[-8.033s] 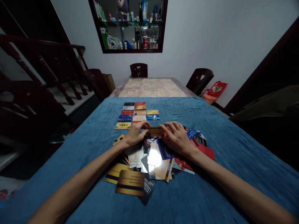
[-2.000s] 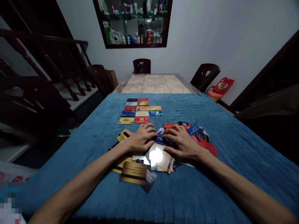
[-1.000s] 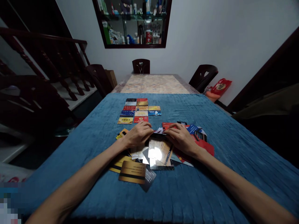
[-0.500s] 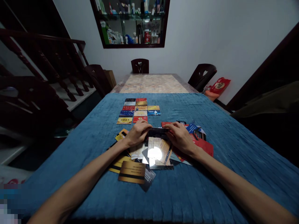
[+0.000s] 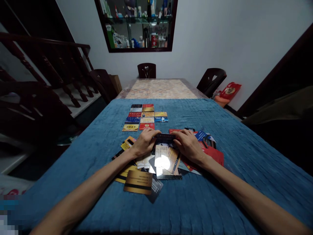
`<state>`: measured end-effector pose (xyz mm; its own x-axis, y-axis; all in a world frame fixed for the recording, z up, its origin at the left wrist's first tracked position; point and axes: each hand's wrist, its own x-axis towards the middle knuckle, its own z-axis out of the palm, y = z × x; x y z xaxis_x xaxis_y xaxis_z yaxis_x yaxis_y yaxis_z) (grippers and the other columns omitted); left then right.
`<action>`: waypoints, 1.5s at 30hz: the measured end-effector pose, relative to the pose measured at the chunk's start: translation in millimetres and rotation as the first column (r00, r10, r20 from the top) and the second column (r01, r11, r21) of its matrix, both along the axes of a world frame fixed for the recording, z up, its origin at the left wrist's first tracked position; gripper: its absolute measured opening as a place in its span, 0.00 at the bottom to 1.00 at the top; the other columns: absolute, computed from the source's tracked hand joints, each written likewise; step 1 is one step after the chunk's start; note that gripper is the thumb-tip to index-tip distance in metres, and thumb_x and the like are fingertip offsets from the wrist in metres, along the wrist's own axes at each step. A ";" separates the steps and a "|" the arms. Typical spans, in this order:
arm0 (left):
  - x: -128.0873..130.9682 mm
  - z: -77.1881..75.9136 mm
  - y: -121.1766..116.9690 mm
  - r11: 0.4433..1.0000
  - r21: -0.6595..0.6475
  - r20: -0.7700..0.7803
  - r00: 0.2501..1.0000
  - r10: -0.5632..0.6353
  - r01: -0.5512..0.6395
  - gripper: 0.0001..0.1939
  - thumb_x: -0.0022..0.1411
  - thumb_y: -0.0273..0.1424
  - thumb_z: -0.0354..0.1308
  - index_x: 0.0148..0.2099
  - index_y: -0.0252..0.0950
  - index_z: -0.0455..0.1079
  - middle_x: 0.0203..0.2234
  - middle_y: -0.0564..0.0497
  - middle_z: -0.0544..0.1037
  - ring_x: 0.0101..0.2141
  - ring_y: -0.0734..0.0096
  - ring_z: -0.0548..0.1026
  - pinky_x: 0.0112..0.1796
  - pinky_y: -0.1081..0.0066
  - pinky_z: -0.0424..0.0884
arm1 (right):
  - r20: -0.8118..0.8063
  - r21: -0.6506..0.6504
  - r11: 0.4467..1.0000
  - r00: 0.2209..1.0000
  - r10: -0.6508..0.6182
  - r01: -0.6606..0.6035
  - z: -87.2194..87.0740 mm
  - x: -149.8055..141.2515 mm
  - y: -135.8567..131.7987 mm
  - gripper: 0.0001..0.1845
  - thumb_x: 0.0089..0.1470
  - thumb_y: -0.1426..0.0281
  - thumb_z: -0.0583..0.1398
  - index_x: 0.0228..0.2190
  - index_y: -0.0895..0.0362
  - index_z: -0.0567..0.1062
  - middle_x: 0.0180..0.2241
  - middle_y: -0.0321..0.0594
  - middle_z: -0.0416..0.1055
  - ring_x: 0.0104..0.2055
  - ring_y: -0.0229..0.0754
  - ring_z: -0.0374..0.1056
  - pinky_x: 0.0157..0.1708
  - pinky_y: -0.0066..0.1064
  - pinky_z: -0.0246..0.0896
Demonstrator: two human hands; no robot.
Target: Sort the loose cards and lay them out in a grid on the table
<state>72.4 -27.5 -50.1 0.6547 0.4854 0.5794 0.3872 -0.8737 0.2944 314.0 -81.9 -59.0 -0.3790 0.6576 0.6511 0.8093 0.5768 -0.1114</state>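
Sorting bank-style cards on a blue cloth, read from left to right. At the near left, a gold card with a dark stripe lies flat, overlapping a grey card; both form the near edge of a loose heap. Beyond the heap stands the finished portion, as far as can be judged: a block of cards laid face up in columns, edges meeting or nearly so. The left and middle columns run to five cards each; the right column holds only two, so the block appears incomplete on that side. The left hand, just short of the block, pinches the left end of a dark card. This card, the one in work, is raised at a tilt above the heap's far side, clear of the block and not yet placed. Beneath it, a pale card carries a bright lamp glare. The right hand grips the dark card's other end. At the far right, a blue card and a red card lie among overlapping others. The heap seems to outnumber the block, which suggests that most of the work remains; its exact count is hidden by overlap and by the hands.
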 end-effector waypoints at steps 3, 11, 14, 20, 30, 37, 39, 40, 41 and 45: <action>0.4 -1.5 -0.1 1.000 0.001 0.002 1.000 0.008 -0.008 0.16 0.64 0.20 0.50 0.53 0.33 0.69 0.42 0.44 0.78 0.43 0.62 0.73 0.46 0.61 0.72 | -0.002 0.017 1.000 1.000 -0.002 0.002 -1.2 -0.3 0.5 0.14 0.61 0.75 0.55 0.47 0.55 0.73 0.41 0.46 0.78 0.42 0.50 0.68 0.42 0.42 0.61; -0.9 1.7 0.2 0.998 -0.039 0.083 0.996 0.042 -0.039 0.15 0.62 0.19 0.52 0.50 0.33 0.70 0.39 0.47 0.77 0.40 0.65 0.74 0.44 0.65 0.72 | 0.058 0.099 0.995 0.998 -0.024 0.018 0.5 -4.4 -0.3 0.13 0.60 0.74 0.56 0.47 0.57 0.71 0.42 0.46 0.78 0.42 0.50 0.67 0.44 0.42 0.58; -1.7 3.7 1.8 0.997 -0.045 0.108 0.992 0.063 -0.059 0.16 0.61 0.19 0.52 0.50 0.34 0.70 0.38 0.47 0.77 0.39 0.66 0.74 0.42 0.65 0.73 | 0.064 0.102 0.994 0.997 -0.049 0.042 1.9 -7.8 -0.9 0.17 0.58 0.73 0.59 0.49 0.57 0.70 0.44 0.47 0.77 0.44 0.51 0.66 0.46 0.43 0.57; -2.2 8.7 1.5 0.998 -0.030 0.137 0.989 0.060 -0.056 0.16 0.61 0.18 0.51 0.49 0.34 0.70 0.37 0.48 0.77 0.38 0.67 0.75 0.42 0.65 0.73 | 0.097 0.147 0.987 0.992 -0.084 0.069 3.6 -12.9 -0.4 0.20 0.56 0.72 0.60 0.51 0.59 0.69 0.43 0.49 0.76 0.44 0.53 0.65 0.46 0.44 0.56; -4.1 10.1 4.1 0.998 -0.013 0.156 0.986 0.062 -0.060 0.16 0.61 0.20 0.52 0.51 0.35 0.70 0.38 0.47 0.77 0.40 0.66 0.75 0.45 0.63 0.73 | 0.082 0.261 0.957 0.985 -0.155 0.128 10.6 -16.8 -1.2 0.20 0.56 0.73 0.58 0.51 0.56 0.69 0.47 0.50 0.69 0.50 0.55 0.60 0.47 0.45 0.58; -12.8 17.5 2.7 0.994 0.104 0.049 0.998 0.037 -0.042 0.19 0.64 0.22 0.53 0.57 0.35 0.66 0.45 0.43 0.77 0.47 0.59 0.73 0.49 0.56 0.72 | 0.110 0.259 0.961 0.986 -0.125 0.093 11.7 -16.2 3.6 0.21 0.59 0.70 0.57 0.54 0.58 0.70 0.47 0.52 0.69 0.51 0.55 0.58 0.47 0.45 0.56; -18.0 19.3 1.8 0.987 0.151 -0.002 0.999 0.051 -0.050 0.21 0.64 0.24 0.54 0.60 0.35 0.64 0.47 0.42 0.75 0.49 0.57 0.72 0.50 0.54 0.71 | 0.119 0.257 0.963 0.987 -0.112 0.078 12.0 -16.9 5.6 0.21 0.59 0.69 0.57 0.54 0.59 0.70 0.47 0.52 0.69 0.51 0.56 0.58 0.47 0.45 0.56; -20.6 19.9 1.5 0.983 0.173 -0.023 0.998 0.060 -0.055 0.22 0.64 0.24 0.54 0.61 0.35 0.63 0.48 0.41 0.74 0.50 0.56 0.72 0.51 0.54 0.71 | 0.124 0.255 0.964 0.986 -0.110 0.075 12.4 -17.6 6.6 0.21 0.59 0.69 0.57 0.54 0.58 0.70 0.47 0.52 0.69 0.51 0.56 0.58 0.47 0.45 0.56; -23.3 20.1 1.4 0.979 0.194 -0.042 0.997 0.067 -0.058 0.24 0.64 0.25 0.54 0.62 0.35 0.62 0.49 0.40 0.73 0.51 0.56 0.71 0.51 0.54 0.71 | 0.128 0.254 0.964 0.986 -0.110 0.075 12.9 -18.7 7.7 0.21 0.59 0.69 0.57 0.54 0.58 0.70 0.47 0.52 0.70 0.51 0.56 0.58 0.47 0.46 0.56; -32.6 20.1 4.2 0.959 0.274 -0.105 0.989 0.105 -0.072 0.28 0.64 0.26 0.54 0.65 0.33 0.58 0.54 0.36 0.70 0.54 0.51 0.69 0.51 0.52 0.71 | 0.147 0.269 0.961 0.983 -0.111 0.069 16.5 -25.9 14.4 0.19 0.61 0.66 0.56 0.52 0.58 0.71 0.46 0.52 0.70 0.49 0.55 0.59 0.45 0.45 0.56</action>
